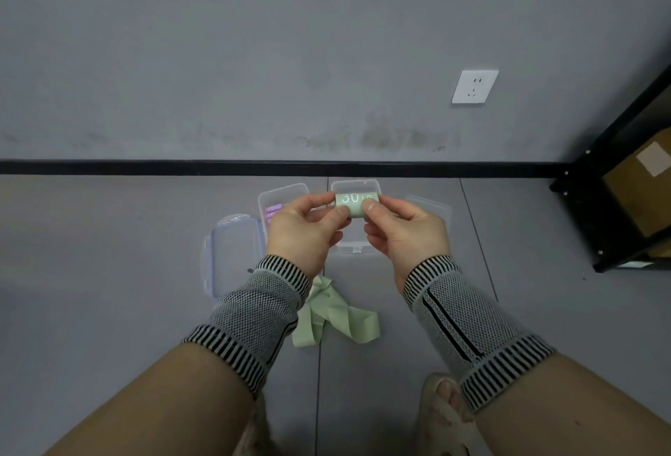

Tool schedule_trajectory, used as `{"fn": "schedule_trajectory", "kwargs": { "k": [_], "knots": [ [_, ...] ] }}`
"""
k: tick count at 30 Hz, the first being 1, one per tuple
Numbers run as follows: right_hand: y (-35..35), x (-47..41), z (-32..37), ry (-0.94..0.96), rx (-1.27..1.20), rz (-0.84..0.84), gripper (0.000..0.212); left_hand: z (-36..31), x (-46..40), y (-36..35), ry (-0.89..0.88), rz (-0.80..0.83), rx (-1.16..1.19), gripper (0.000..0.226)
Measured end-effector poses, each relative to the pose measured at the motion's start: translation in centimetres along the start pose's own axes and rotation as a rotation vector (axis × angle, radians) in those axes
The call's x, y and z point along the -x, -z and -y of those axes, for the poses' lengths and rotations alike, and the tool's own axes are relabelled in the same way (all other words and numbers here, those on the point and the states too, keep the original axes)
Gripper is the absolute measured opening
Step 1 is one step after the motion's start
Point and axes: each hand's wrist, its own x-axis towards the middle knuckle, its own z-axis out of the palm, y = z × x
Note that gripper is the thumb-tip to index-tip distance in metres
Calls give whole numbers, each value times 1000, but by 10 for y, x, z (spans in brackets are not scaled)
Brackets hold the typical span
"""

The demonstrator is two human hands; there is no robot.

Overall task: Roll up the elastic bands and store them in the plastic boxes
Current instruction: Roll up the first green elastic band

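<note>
We see both hands up over the grey floor [109, 255], pinching one pale green rolled elastic band [356, 204] between them. Left hand [303, 234]: thumb and fingers curled on the roll's left end. Right hand [406, 232]: same on the right end. Roll reads "30 LB".

Taking that roll as reference:
- directly behind and under it, clear rectangular plastic box [357, 220], lid off, contents hidden by the hands
- just left of it, second clear plastic box [282, 203] with purple rolled bands [272, 212] inside
- further left and nearer us, clear plastic lid [232, 255] flat on the floor
- right of it, another clear lid [430, 212], partly hidden by the right hand
- below it, between the wrists, loose pale green flat elastic band [334, 314] lying crumpled on the floor

Both wrists wear grey knit striped wrist sleeves [468, 321].
</note>
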Motion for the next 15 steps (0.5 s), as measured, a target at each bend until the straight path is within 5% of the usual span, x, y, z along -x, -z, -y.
{"fn": "schedule_trajectory", "kwargs": {
  "k": [7, 15],
  "knots": [
    [6, -91, -59, -89, 12, -36, 10, 70, -87, 0, 18, 56, -218, 18],
    [25, -219, -147, -213, -67, -197, 25, 174, -230, 17, -171, 105, -1142, 37]
  ]
}}
